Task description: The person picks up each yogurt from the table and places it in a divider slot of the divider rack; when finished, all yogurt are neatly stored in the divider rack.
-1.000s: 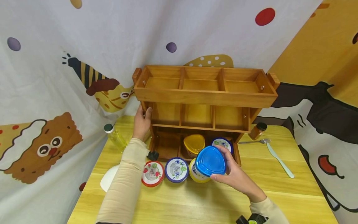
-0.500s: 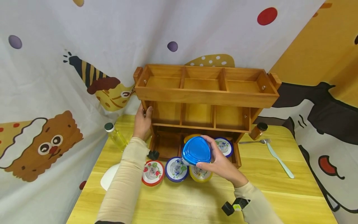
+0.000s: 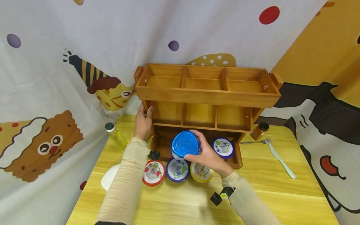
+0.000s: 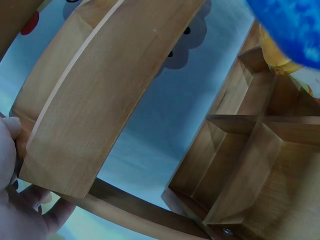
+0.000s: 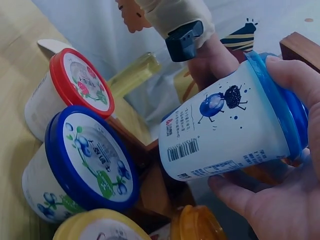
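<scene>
My right hand [image 3: 206, 156] holds a yogurt cup with a blue lid [image 3: 185, 144] by its lidded end, fingers and thumb round its sides. The cup is over the bottom tier of a three-tier wooden rack [image 3: 208, 97], left of its middle. In the right wrist view the white cup wall [image 5: 215, 130] shows printed berries and a barcode. My left hand [image 3: 143, 123] grips the rack's left side below the top tier. In the bottom tier, a blue-rimmed cup [image 3: 223, 147] sits at the right; a yellow-lidded cup [image 5: 197, 225] in the middle is hidden in the head view.
Before the rack stand cups with red [image 3: 153, 173], blue [image 3: 177, 170] and yellow [image 3: 201, 172] rims. A bottle of yellow liquid [image 3: 116, 137] and a white object [image 3: 109, 177] lie left; a small jar [image 3: 260, 131], fork [image 3: 264, 142] and knife [image 3: 282, 161] are right.
My right hand has carried the blue-lidded cup left and up in the view, from over the yellow-rimmed cup to the bottom tier. My left hand keeps its hold on the rack.
</scene>
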Tool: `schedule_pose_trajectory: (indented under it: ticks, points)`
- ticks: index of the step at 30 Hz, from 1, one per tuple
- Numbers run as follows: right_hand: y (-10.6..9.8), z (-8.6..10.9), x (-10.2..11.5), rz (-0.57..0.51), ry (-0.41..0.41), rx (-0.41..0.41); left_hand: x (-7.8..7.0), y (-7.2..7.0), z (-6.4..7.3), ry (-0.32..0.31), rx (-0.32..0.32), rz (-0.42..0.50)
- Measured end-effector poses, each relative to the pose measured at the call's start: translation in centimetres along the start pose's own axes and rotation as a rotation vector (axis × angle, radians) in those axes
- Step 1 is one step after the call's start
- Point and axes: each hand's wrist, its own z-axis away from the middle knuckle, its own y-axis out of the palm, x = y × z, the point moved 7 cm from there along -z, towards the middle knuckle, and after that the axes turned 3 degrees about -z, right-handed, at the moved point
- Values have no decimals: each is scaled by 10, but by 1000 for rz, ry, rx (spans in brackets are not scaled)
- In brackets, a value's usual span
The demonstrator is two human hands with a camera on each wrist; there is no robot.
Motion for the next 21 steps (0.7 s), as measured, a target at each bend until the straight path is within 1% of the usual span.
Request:
schedule_pose_trajectory:
  ticks: [5,9,15,18,21]
  points:
    - [6,-11,-4,-39,0,-10,-1,0,0,-5,0,-2]
    - [11,-18,-5,-46,2,-11,0,0,0,-17,6,-6]
    - [16,-27,-10,-67,15,-27,0,0,0,-14,1,-7]
    - [18,-31,-14,-58,16,-42,0,0,1,-12,-2,-10]
    - [18,-34,-18,-21,34,-66,-1,0,1,-12,-1,-16]
